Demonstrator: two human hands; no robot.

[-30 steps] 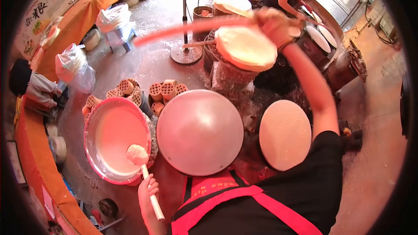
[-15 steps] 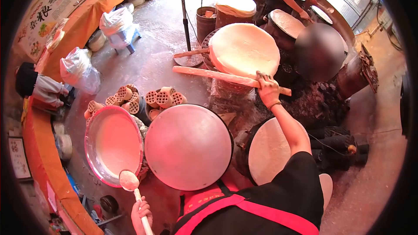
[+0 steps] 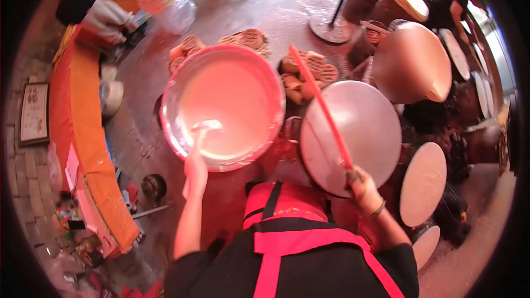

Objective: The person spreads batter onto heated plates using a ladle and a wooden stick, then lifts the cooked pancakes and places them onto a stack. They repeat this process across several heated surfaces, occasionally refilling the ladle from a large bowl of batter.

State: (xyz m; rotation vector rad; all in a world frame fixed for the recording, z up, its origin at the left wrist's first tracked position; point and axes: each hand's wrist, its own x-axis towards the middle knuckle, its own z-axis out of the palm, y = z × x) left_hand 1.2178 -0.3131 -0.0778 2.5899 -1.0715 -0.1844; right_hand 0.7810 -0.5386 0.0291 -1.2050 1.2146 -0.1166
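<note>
My left hand (image 3: 195, 172) is closed round the handle of a ladle (image 3: 208, 125), its head dipping into pale batter (image 3: 240, 91). A wide basin with a pink rim (image 3: 279, 99) contains the batter. Closed on one end of a long wooden stick (image 3: 323, 102), my right hand (image 3: 363, 189) is at the near edge of a round griddle (image 3: 367, 127). The stick slants up and left across that griddle, its far end reaching past the rim. The griddle's grey surface is bare.
Honeycomb coal briquettes (image 3: 314, 69) lie behind the basin and griddle. At right are a stack of flat pancakes (image 3: 439, 80) and a griddle with a pale sheet (image 3: 425, 182). Another person (image 3: 454, 3) stands far right. An orange-covered counter (image 3: 94, 132) runs along the left.
My right hand has come back from the pancake stack to the bare griddle with the stick. My left hand has put the ladle into the batter. The view has turned left.
</note>
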